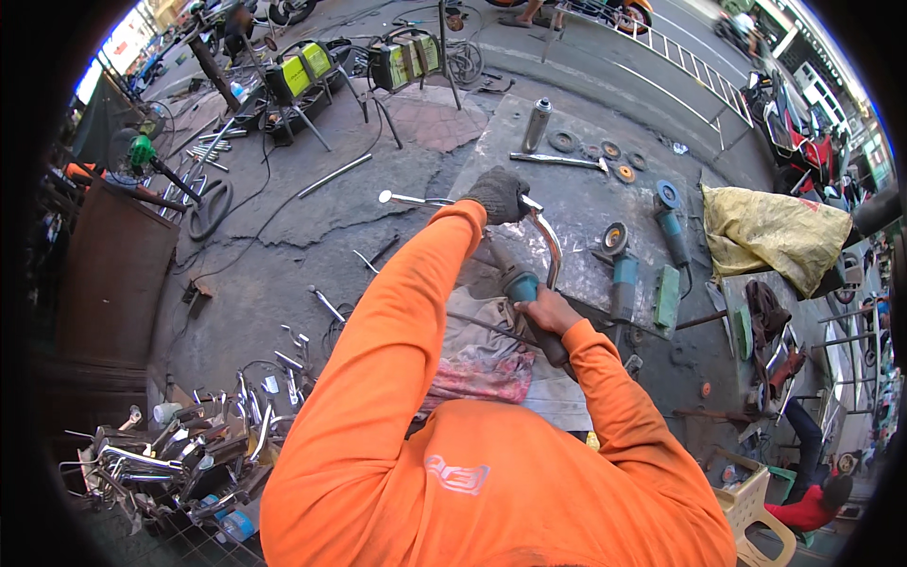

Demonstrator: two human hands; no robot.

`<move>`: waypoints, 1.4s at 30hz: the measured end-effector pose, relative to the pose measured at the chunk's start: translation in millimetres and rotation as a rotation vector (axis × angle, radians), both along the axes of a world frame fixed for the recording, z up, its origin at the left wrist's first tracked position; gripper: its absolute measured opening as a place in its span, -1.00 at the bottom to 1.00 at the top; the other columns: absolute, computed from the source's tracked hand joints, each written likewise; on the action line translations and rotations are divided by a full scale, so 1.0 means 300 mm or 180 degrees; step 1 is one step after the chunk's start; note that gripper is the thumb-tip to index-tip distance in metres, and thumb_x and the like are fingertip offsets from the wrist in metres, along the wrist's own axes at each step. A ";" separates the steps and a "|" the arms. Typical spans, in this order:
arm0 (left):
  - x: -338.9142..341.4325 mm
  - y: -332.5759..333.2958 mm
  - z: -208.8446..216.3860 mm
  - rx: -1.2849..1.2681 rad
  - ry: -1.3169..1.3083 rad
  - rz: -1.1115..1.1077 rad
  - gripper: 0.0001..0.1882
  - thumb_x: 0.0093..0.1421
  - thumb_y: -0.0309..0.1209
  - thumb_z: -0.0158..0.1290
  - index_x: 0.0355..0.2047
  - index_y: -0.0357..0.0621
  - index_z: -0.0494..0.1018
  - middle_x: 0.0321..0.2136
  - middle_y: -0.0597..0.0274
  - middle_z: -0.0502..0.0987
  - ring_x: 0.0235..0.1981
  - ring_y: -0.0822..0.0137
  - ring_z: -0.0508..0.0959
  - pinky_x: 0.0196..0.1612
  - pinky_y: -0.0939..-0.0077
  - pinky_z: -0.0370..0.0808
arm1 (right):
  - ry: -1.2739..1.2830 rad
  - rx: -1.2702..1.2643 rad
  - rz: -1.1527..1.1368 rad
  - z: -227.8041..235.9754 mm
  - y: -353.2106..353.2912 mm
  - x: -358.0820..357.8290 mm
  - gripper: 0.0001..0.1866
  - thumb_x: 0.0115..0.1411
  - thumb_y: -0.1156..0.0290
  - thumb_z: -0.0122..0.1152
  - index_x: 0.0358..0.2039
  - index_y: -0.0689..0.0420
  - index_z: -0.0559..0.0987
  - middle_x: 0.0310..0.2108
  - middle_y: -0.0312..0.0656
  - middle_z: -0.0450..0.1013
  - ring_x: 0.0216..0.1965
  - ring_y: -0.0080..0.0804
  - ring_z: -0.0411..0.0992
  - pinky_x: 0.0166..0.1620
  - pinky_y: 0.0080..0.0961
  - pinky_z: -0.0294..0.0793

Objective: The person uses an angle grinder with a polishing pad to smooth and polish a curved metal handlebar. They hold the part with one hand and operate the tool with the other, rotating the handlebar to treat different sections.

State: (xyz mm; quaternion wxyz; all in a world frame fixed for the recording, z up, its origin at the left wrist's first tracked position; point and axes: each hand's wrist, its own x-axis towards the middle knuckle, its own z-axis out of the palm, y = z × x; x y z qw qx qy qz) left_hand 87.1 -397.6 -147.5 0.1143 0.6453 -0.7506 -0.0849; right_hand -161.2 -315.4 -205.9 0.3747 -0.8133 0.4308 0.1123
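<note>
My left hand (499, 196), in a dark knitted glove, is closed around a bent chrome tube (550, 241). One curved end of the tube runs down to the right of the glove; a straight chrome piece with a round flat end (385, 197) sticks out to the left. My bare right hand (550, 312) grips a teal and black power grinder (520, 283) by its body. Its dark nose points up toward the tube, and its tip is partly hidden by my left hand and sleeve. Cloth (487, 364) lies below the grinder, close to my body.
On the metal plate (590, 203) lie two angle grinders (624, 279) (672, 227), a hammer (562, 160), several discs (624, 174) and a spray can (537, 125). A yellow sack (770, 236) stands right. Chrome parts (142, 463) are piled lower left. Two welding machines (300, 71) (406, 59) stand behind.
</note>
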 end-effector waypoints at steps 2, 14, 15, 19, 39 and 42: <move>0.008 0.001 -0.015 -0.0091 0.0062 0.0035 -0.67 0.01 -0.07 0.29 -0.30 0.04 0.68 -0.27 0.03 0.67 -0.16 -0.10 0.63 -0.08 0.09 0.56 | 0.0017 0.0137 -0.0345 -0.015 -0.010 0.012 -0.20 0.19 -0.05 0.22 0.11 0.49 0.39 0.03 0.47 0.44 0.07 0.28 0.47 0.14 -0.14 0.42; 0.113 0.061 -0.029 -0.0455 0.0438 0.0440 -0.77 -0.03 -0.25 0.27 -0.41 -0.11 0.61 -0.38 -0.07 0.61 -0.29 -0.07 0.62 -0.21 0.13 0.53 | -0.1653 0.3145 -0.2305 -0.061 0.025 -0.011 -0.37 0.29 -0.11 0.13 0.04 0.25 0.50 -0.26 0.00 0.58 -0.47 -0.23 0.56 -0.40 -0.31 0.57; 0.144 0.071 -0.024 -0.0420 0.0533 0.0458 -0.79 -0.03 -0.28 0.26 -0.41 -0.11 0.60 -0.38 -0.07 0.61 -0.30 -0.07 0.62 -0.22 0.13 0.52 | -0.1881 0.3356 -0.2425 -0.068 0.029 -0.005 -0.38 0.29 -0.10 0.12 0.04 0.25 0.50 -0.28 -0.01 0.58 -0.48 -0.22 0.56 -0.41 -0.30 0.58; 0.215 0.083 -0.018 -0.0219 0.0796 0.0648 -0.84 -0.02 -0.38 0.26 -0.39 -0.10 0.59 -0.41 -0.06 0.59 -0.32 -0.08 0.60 -0.25 0.12 0.50 | -0.2326 0.4101 -0.2857 -0.130 0.066 0.038 -0.40 0.28 -0.13 0.15 -0.05 0.23 0.53 -0.42 -0.02 0.57 -0.57 -0.12 0.54 -0.49 -0.14 0.59; 0.273 -0.020 0.071 0.0318 0.0034 -0.0034 -0.71 -0.10 -0.33 0.30 -0.31 -0.05 0.61 -0.34 0.02 0.65 -0.24 -0.02 0.65 -0.18 0.13 0.56 | -0.2283 0.3373 -0.2795 -0.124 0.092 -0.014 -0.44 0.25 -0.05 0.26 -0.02 0.22 0.55 -0.34 -0.07 0.59 -0.51 -0.28 0.58 -0.45 -0.33 0.63; 0.278 -0.020 0.081 0.0479 0.0168 0.0007 -0.69 -0.11 -0.31 0.30 -0.30 -0.05 0.61 -0.33 0.03 0.66 -0.24 -0.02 0.65 -0.18 0.13 0.56 | -0.2339 0.3497 -0.2728 -0.106 0.080 -0.015 -0.45 0.26 -0.03 0.26 -0.02 0.23 0.55 -0.32 -0.08 0.59 -0.47 -0.29 0.59 -0.42 -0.34 0.64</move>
